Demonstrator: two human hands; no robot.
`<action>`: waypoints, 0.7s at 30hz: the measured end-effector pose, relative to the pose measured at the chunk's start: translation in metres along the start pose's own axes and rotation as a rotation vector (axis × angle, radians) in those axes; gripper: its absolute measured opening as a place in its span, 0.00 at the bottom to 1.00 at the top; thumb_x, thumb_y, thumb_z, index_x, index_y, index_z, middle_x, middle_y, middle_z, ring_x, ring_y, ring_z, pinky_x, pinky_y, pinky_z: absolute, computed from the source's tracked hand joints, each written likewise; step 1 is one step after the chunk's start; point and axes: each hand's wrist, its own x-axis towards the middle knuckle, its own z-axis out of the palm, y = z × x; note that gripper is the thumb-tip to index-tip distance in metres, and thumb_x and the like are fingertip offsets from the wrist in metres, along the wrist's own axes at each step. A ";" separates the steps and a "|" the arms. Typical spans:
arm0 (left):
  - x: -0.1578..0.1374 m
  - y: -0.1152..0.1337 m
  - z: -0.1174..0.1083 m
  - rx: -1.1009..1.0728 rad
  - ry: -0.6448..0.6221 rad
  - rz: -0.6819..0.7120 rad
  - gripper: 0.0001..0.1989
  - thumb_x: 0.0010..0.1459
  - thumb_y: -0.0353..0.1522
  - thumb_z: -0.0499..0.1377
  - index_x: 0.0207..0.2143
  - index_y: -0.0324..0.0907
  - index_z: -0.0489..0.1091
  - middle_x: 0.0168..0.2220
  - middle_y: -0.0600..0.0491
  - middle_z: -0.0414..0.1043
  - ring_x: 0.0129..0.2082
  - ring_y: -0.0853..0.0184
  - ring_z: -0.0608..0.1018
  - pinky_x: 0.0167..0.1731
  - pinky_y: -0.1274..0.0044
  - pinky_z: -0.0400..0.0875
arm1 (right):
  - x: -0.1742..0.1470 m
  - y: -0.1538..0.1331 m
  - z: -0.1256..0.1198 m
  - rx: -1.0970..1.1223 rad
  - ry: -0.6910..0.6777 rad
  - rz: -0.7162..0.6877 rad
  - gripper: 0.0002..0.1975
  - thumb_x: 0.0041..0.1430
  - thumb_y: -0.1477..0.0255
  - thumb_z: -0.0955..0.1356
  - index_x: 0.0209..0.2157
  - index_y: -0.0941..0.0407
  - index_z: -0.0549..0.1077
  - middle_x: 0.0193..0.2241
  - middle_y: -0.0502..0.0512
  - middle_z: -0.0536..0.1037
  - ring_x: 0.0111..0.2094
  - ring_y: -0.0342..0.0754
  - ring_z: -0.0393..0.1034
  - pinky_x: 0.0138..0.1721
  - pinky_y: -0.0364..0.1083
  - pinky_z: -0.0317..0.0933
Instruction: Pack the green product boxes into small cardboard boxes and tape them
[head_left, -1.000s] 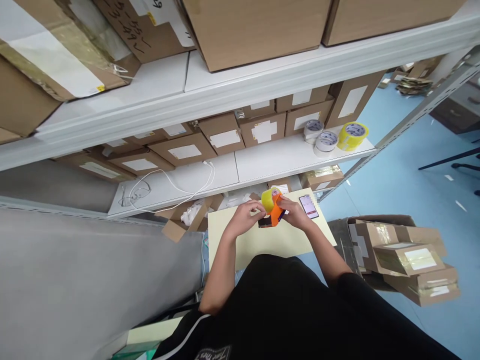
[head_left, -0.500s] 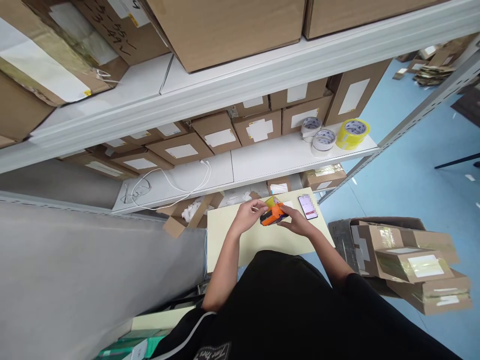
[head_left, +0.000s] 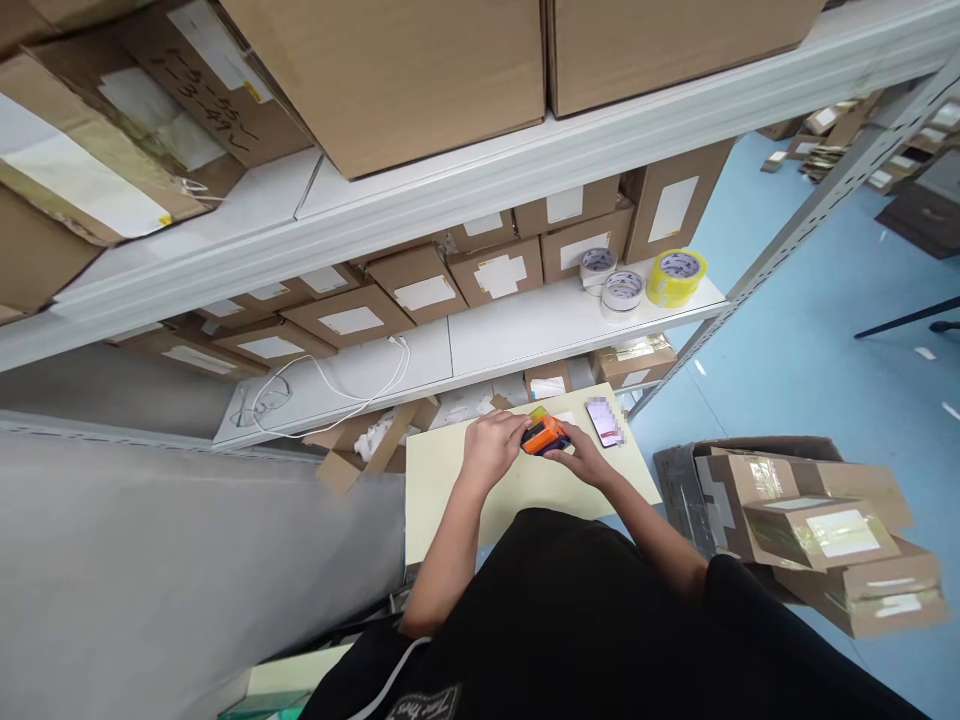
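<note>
Over a pale yellow table [head_left: 517, 500], both hands are at a small orange-and-dark hand-held device [head_left: 545, 435], whose exact kind I cannot make out. My right hand [head_left: 585, 458] grips its right end, thumb near the lower edge. On the other side, my left hand [head_left: 491, 447] has its fingers closed against the left end, and they hide part of it. Something yellow [head_left: 538, 414] shows just behind the device. A phone [head_left: 604, 422] with a lit screen lies on the table, to the right of my right hand.
White tape rolls [head_left: 622, 292] and yellow tape [head_left: 676, 277] stand on the shelf [head_left: 510, 322] ahead, along with a white cable [head_left: 330, 375] and cardboard boxes [head_left: 495, 272]. An opened carton [head_left: 390, 440] is left of the table. More boxes [head_left: 825, 535] are stacked at right.
My left hand has turned so that its back shows more, with its fingers closer over the device's left end. The device has tilted slightly. The whole view has shifted a little.
</note>
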 end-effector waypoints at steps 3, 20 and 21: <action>0.003 0.005 -0.005 0.088 0.019 0.060 0.13 0.72 0.34 0.57 0.39 0.45 0.83 0.30 0.53 0.81 0.32 0.65 0.79 0.32 0.74 0.69 | 0.003 -0.001 0.001 0.039 0.001 0.004 0.30 0.60 0.52 0.75 0.60 0.50 0.73 0.53 0.60 0.80 0.53 0.62 0.74 0.56 0.60 0.67; 0.009 0.010 -0.033 0.280 0.191 0.143 0.13 0.72 0.33 0.56 0.41 0.44 0.81 0.30 0.52 0.80 0.31 0.66 0.78 0.33 0.74 0.69 | 0.024 0.007 0.007 -0.056 0.021 -0.005 0.34 0.58 0.48 0.75 0.61 0.49 0.74 0.58 0.62 0.78 0.58 0.65 0.71 0.61 0.63 0.63; 0.010 0.011 -0.034 0.291 0.192 0.145 0.13 0.72 0.33 0.56 0.41 0.45 0.81 0.30 0.52 0.80 0.31 0.66 0.78 0.33 0.74 0.68 | 0.026 0.006 0.008 -0.054 0.015 0.001 0.34 0.57 0.48 0.75 0.60 0.49 0.74 0.58 0.62 0.78 0.58 0.65 0.71 0.61 0.63 0.63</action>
